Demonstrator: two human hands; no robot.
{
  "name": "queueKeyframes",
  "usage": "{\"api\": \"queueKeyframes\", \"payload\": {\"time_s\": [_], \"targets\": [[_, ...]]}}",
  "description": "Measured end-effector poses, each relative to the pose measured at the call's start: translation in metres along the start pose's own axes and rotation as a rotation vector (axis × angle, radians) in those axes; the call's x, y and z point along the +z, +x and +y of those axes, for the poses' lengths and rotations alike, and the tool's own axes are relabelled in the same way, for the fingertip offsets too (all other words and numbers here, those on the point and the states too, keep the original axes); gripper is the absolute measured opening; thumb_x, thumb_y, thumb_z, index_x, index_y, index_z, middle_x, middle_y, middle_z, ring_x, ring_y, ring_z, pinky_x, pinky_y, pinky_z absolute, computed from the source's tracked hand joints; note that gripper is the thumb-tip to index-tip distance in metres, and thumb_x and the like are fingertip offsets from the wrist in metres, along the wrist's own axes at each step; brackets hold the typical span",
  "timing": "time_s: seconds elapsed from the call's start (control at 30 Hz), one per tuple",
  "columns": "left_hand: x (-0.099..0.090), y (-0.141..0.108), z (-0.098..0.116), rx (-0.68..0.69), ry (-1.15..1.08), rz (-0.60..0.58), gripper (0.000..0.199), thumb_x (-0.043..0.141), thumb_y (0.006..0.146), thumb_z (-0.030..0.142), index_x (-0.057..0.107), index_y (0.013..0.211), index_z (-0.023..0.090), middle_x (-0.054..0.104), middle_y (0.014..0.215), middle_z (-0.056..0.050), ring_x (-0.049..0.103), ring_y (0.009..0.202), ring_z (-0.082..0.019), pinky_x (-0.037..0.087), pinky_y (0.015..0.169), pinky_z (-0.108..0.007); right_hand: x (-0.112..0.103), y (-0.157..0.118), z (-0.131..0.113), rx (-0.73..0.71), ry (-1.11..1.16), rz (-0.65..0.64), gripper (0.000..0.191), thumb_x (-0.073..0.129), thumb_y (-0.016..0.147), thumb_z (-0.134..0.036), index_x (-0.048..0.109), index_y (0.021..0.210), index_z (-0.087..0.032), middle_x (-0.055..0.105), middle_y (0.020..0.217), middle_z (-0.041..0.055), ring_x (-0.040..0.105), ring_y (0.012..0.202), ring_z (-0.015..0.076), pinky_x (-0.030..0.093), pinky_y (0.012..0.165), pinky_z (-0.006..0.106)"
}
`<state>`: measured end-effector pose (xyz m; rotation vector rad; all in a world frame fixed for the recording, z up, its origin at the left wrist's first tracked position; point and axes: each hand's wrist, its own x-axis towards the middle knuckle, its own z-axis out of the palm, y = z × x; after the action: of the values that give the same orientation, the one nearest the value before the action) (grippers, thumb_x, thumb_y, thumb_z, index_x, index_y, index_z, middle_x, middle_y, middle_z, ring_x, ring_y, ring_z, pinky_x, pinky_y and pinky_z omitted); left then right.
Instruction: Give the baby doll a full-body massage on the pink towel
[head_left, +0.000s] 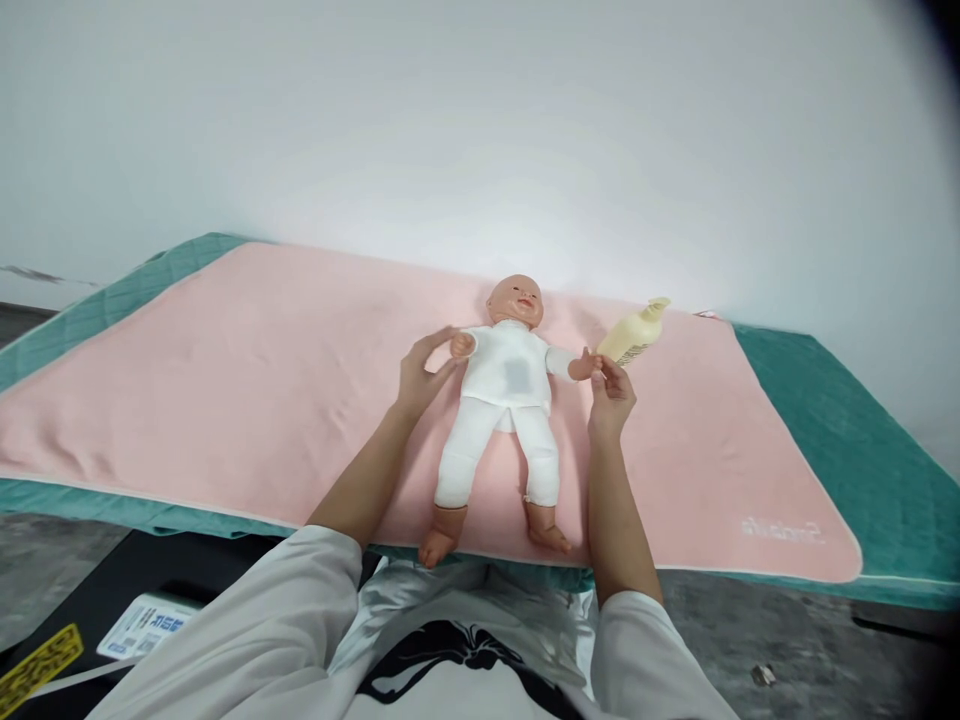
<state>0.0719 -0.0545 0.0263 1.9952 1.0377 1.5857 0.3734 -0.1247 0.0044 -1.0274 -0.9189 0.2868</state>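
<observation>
1. Wall [480, 130], pale, plain; fills the far side.
2. Green quilted cover [847, 430], showing at left and right of the mat and along the near edge.
3. Pink mat [285, 360], laid over the cover, creased at left; pale, reversed-looking lettering at its near right corner.
4. Black surface [90, 590], low at near left, below the cover's edge.
5. Doll [501, 385], on its back at the middle of the mat, head far, bare feet near; white top with grey chest patch, white trousers. The foot at scene left reaches over the mat's near edge.
6. White pack [142, 625], printed, on the black surface; partly hidden by a sleeve.
7. Bottle [634, 335], pale yellow, on its side right of the doll; pump end to far right, lower end just beside the right hand.
8. Left hand [420, 378], thumb and fingers curved wide about the doll's fist at scene left; whether it grips, cannot tell.
9. Right hand [613, 393], thumb and fingertips narrowly pinched on the doll's hand at scene right.
10. Small object [763, 675], on the floor at near right; too small to identify.
</observation>
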Motion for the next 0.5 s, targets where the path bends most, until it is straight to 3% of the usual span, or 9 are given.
{"api": "queueKeyframes", "payload": {"time_s": [0.13,0.27,0.37,0.5], "targets": [[-0.011,0.010,-0.015,-0.227,-0.118,0.269,0.040,0.067,0.085,0.046,0.066,0.114,0.018,0.070,0.115,-0.010,0.065,0.110,-0.022,0.050,0.099,-0.036,-0.018,0.012,0.007,0.234,0.103,0.172,0.040,0.069,0.082,-0.041,0.066,0.114,-0.017,0.068,0.124,0.0084,0.064,0.118,0.0200,0.048,0.109,0.044],[-0.013,0.018,-0.036,-0.522,-0.301,0.504,0.032,0.066,0.086,0.043,0.065,0.103,0.015,0.069,0.103,-0.009,0.067,0.099,-0.018,0.053,0.089,-0.030,-0.033,0.020,0.015,0.533,0.179,0.314,0.029,0.058,0.090,-0.035,0.065,0.113,-0.018,0.067,0.127,0.0066,0.066,0.116,0.0148,0.048,0.110,0.035],[-0.013,0.019,-0.050,-0.761,-0.443,0.573,0.021,0.063,0.090,0.036,0.060,0.087,0.015,0.065,0.089,-0.005,0.066,0.086,-0.013,0.054,0.084,-0.028,-0.038,0.024,0.020,0.678,0.202,0.424,0.019,0.051,0.093,-0.028,0.063,0.104,-0.018,0.068,0.121,0.0057,0.067,0.111,0.0121,0.051,0.105,0.030],[-0.017,0.016,-0.066,-1.012,-0.617,0.602,0.018,0.058,0.094,0.025,0.056,0.078,0.017,0.060,0.078,-0.004,0.065,0.079,-0.014,0.056,0.082,-0.030,-0.039,0.029,0.026,0.764,0.214,0.487,0.016,0.047,0.095,-0.026,0.060,0.097,-0.017,0.068,0.108,0.0053,0.069,0.105,0.0101,0.053,0.101,0.024]]}}
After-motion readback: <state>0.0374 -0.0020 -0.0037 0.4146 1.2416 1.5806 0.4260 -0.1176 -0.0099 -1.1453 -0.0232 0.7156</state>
